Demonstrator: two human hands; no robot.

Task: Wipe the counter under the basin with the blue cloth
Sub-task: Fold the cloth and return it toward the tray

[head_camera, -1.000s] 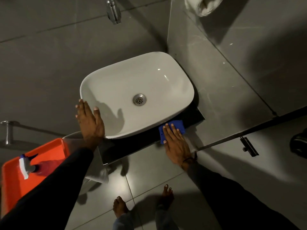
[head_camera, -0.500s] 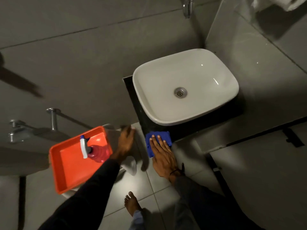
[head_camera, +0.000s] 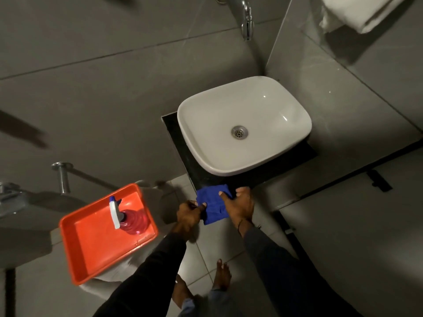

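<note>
A white basin (head_camera: pixel 270 110) sits on a black counter (head_camera: pixel 176 143) in the corner of grey tiled walls. The blue cloth (head_camera: pixel 211 210) hangs off the counter's front left corner, held between both hands. My left hand (head_camera: pixel 190 215) pinches the cloth's left edge. On the cloth's right side lies my right hand (head_camera: pixel 239 205), gripping it with the thumb near the counter edge. Both arms wear dark sleeves.
An orange tray (head_camera: pixel 91 243) with a red spray bottle (head_camera: pixel 129 219) rests on a white toilet at the lower left. A chrome tap (head_camera: pixel 247 21) hangs above the basin. A white towel (head_camera: pixel 357 14) is at the upper right. My bare feet (head_camera: pixel 222 275) stand on the floor tiles.
My right hand slid the cloth leftward along the counter's front edge to its left corner. My left hand left the basin rim and now grips the cloth. The camera view shifted left.
</note>
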